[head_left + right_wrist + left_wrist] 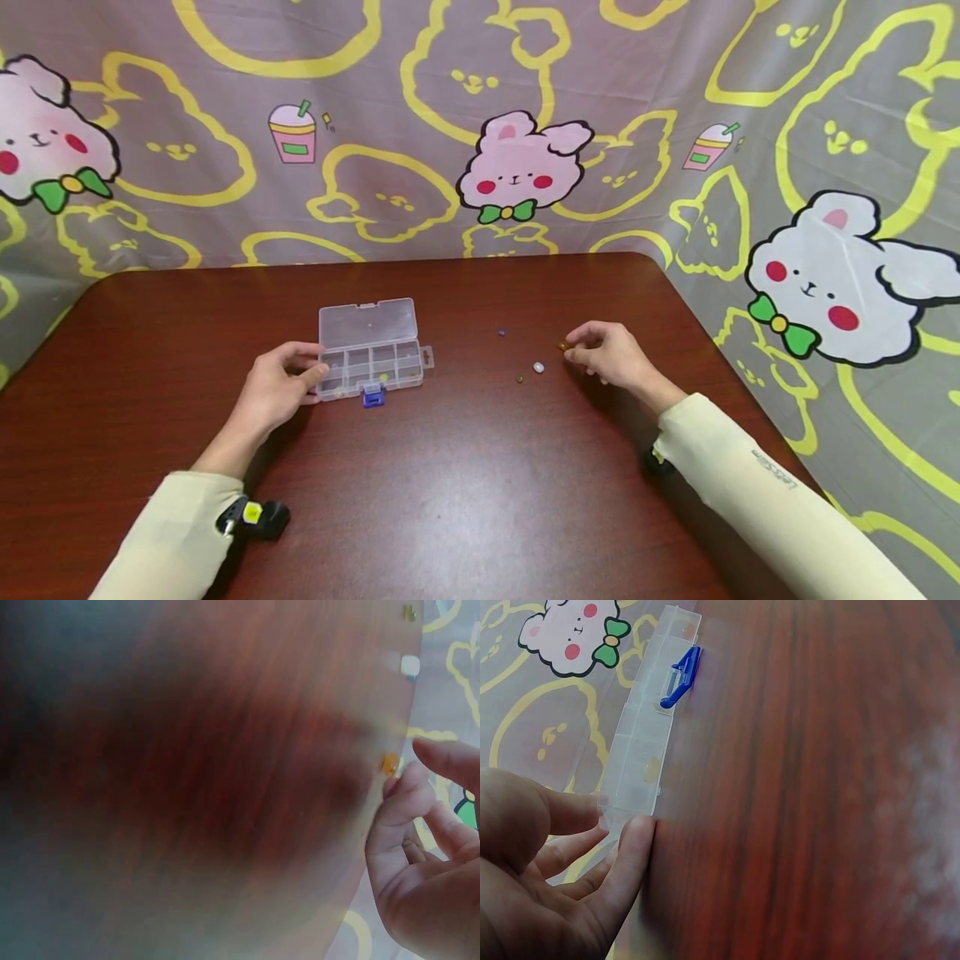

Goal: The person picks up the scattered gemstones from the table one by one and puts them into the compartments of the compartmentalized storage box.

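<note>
Head view: clear, eight-compartment plastic box [372, 367], lid [367, 323] open, blue latch [373, 397] in front, on the counter [450, 475], left end pinched by left hand [279, 385]; right hand [613, 358], thumb and forefinger apart, beside amber bead [562, 346].

In the head view, the left hand [276, 385] hides part of the left end of the clear box [408, 384], and the yellowish bits [384, 377] inside are too small to make out. The blue piece [502, 332] and green piece [520, 379] are specks of unclear shape. Whether the right hand [611, 354] touches the orange piece [562, 346] cannot be told. The left sleeve [168, 525] and right sleeve [765, 483] run off the bottom edge, as does the bench [450, 500]. The right sleeve mostly hides a black device [657, 460]. In the right wrist view, the right edge cuts off the right hand, and much of the bench blurs.
</note>
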A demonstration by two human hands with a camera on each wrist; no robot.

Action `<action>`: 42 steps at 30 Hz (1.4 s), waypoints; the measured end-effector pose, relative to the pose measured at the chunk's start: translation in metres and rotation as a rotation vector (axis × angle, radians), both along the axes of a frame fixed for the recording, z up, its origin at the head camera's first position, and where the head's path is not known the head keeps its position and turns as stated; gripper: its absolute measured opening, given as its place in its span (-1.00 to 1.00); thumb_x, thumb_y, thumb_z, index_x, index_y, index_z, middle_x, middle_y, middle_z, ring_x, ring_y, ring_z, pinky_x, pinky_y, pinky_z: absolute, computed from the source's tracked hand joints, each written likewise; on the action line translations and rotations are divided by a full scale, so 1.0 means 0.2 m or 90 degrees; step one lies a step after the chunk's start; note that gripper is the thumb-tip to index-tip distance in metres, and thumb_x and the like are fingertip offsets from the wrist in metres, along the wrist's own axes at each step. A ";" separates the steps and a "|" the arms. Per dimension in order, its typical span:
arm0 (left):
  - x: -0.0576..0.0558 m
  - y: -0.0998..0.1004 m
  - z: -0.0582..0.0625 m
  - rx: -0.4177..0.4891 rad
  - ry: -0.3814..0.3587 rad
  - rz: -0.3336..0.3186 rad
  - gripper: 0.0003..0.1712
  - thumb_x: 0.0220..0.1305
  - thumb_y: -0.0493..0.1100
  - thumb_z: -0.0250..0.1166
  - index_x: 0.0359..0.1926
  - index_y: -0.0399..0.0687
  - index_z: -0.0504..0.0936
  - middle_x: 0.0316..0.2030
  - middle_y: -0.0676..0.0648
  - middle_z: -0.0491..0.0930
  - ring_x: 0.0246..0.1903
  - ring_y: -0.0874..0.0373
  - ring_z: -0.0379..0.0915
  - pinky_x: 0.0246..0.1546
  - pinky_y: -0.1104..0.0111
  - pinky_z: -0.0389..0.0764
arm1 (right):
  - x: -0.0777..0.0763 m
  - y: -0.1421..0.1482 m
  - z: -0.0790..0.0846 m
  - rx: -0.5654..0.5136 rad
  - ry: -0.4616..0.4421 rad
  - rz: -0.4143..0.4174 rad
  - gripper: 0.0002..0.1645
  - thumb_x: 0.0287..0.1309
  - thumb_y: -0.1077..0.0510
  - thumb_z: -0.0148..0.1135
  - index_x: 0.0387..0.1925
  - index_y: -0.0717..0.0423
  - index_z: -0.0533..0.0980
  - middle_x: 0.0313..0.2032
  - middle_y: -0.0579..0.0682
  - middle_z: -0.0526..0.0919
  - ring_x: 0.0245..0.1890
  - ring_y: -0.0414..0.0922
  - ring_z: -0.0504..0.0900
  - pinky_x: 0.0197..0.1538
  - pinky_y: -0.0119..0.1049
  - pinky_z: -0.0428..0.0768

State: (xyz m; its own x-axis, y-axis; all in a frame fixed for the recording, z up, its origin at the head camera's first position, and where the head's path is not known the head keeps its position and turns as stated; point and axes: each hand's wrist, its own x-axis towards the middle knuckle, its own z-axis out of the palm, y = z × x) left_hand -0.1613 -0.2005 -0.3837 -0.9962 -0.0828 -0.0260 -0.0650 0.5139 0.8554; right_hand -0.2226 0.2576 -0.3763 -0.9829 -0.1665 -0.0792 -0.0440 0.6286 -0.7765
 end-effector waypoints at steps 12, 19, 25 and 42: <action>0.00 -0.01 0.00 0.002 0.011 -0.002 -0.60 0.43 -0.34 0.22 0.23 -0.40 0.46 -0.07 -0.40 0.53 -0.42 0.03 0.55 -0.42 0.38 0.73 | -0.07 0.00 0.01 0.009 -0.031 -0.003 -0.71 0.22 0.24 0.37 -0.05 0.26 0.58 -0.42 0.02 0.58 -0.58 -0.12 0.51 -0.65 -0.35 0.49; 0.01 -0.01 0.00 0.004 0.015 0.000 -0.60 0.42 -0.35 0.22 0.22 -0.39 0.47 -0.08 -0.39 0.53 -0.41 0.04 0.56 -0.42 0.38 0.73 | -0.08 -0.02 0.01 0.028 -0.033 0.012 -0.70 0.19 0.23 0.39 -0.07 0.26 0.58 -0.44 0.01 0.59 -0.58 -0.12 0.51 -0.66 -0.35 0.47; 0.01 -0.02 -0.01 0.005 0.014 0.002 -0.60 0.42 -0.35 0.21 0.23 -0.39 0.47 -0.09 -0.38 0.52 -0.40 0.05 0.55 -0.43 0.39 0.73 | -0.08 -0.03 0.01 0.044 -0.028 0.022 -0.72 0.21 0.23 0.37 -0.08 0.27 0.58 -0.47 0.00 0.56 -0.59 -0.13 0.49 -0.67 -0.34 0.46; 0.00 -0.01 0.00 0.002 0.000 0.000 -0.59 0.43 -0.34 0.21 0.23 -0.40 0.46 -0.07 -0.38 0.52 -0.40 0.03 0.54 -0.42 0.39 0.73 | -0.09 -0.02 -0.02 0.058 -0.031 0.009 -0.80 0.25 0.22 0.36 -0.12 0.22 0.60 -0.51 -0.02 0.53 -0.63 -0.15 0.47 -0.68 -0.37 0.45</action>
